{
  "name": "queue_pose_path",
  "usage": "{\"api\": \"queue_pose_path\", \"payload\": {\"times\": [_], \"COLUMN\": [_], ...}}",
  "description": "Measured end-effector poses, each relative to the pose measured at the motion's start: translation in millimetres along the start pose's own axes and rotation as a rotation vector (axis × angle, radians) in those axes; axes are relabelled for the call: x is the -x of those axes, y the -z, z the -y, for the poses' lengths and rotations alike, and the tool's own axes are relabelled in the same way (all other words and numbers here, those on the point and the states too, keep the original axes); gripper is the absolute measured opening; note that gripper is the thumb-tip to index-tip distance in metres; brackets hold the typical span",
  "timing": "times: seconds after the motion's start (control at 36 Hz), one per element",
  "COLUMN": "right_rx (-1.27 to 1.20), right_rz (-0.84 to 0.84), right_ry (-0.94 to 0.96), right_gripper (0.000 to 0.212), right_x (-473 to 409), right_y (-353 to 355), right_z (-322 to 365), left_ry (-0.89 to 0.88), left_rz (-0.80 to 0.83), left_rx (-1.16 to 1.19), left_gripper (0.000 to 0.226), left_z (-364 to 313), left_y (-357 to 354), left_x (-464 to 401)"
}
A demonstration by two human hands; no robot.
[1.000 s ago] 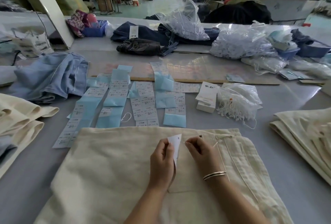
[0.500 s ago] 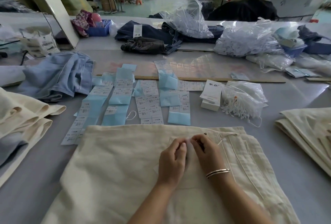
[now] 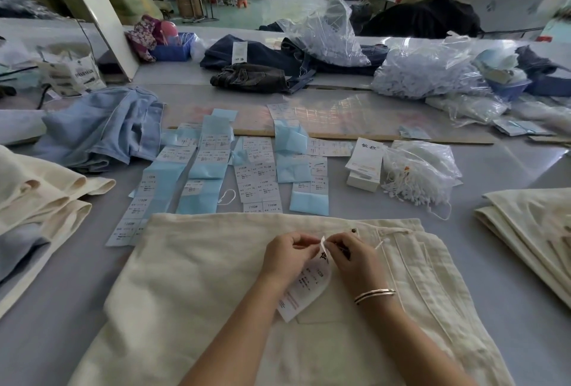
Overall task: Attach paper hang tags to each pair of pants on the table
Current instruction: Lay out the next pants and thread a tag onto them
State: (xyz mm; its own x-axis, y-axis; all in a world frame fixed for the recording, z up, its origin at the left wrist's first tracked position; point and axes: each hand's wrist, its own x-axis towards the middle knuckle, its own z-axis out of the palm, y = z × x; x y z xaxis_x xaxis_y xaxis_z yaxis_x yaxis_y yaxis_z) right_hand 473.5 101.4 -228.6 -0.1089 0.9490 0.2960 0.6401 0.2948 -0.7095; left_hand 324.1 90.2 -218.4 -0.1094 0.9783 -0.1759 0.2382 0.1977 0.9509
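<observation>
Hands at the waistband of the cream pants point(image 3: 216, 277), which lie flat on the grey table point(image 3: 509, 308) directly before the person. The left hand point(image 3: 285, 257) and the right hand point(image 3: 355, 260) meet over the top of a white paper hang tag point(image 3: 304, 288); both have their fingers curled in a pinch at the tag's upper edge, near the dark waistband button point(image 3: 353, 232). A white string loop point(image 3: 380, 243) shows just beside the right hand; whether it already passes through the tag's hole cannot be told, since the fingers hide it.

Risks, as judged from this position: the tag bends between the hands, so a hard pull on the string could tear the punched hole or crease the paper. The loop is thin and could slip from the fingertips before it is fastened. Fixing it to the wrong point on the waistband would leave the tag hanging badly.

Change: half a second earlier the two hands are closed together and the tag is almost wholly hidden between them. Now the tag hangs below the fingers with its printed face turned up, and the hands sit slightly apart. One second earlier the left hand holds the tag upright, blank side showing. The rows of printed labels point(image 3: 256, 175), the stack of spare tags point(image 3: 364, 158) and the bag of strings point(image 3: 420, 175) beyond the pants lie as before.
</observation>
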Motion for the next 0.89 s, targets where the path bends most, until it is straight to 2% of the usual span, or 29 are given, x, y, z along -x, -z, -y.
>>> {"api": "queue_pose_path", "payload": {"times": [0.14,0.25,0.53,0.61,0.69,0.78,0.83,0.89], "right_rx": [0.004,-0.004,-0.034,-0.074,-0.117,-0.131,-0.074,-0.038], "right_rz": [0.0,0.009,0.001,-0.065,-0.171,-0.158,-0.112,-0.081], "right_ry": [-0.006,-0.018,-0.006,-0.014,-0.126,-0.217,-0.187,-0.124], "right_gripper": [0.005,0.006,0.006,0.011,0.02,0.02,0.018,0.018], "right_x": [0,-1,0,0,-5,-9,-9,-8], "right_y": [-1,-2,-2,0,10,27,39,49], "right_z": [0,-1,-1,0,1,-1,-2,0], "left_ry": [-0.008,0.024,0.045,0.101,0.167,0.162,0.138,0.051], "left_rz": [0.058,0.084,0.031,0.018,0.067,0.162,0.182,0.158], "left_rx": [-0.045,-0.01,0.04,0.142,0.233,0.161,0.127,-0.006], "left_gripper": [0.005,0.013,0.006,0.005,0.008,0.009,0.01,0.012], "left_z": [-1,-2,0,-3,-12,-21,-29,-37], "left_y": [1,4,1,1,4,7,7,5], "left_x": [1,-1,-2,-4,-6,-7,-7,-7]}}
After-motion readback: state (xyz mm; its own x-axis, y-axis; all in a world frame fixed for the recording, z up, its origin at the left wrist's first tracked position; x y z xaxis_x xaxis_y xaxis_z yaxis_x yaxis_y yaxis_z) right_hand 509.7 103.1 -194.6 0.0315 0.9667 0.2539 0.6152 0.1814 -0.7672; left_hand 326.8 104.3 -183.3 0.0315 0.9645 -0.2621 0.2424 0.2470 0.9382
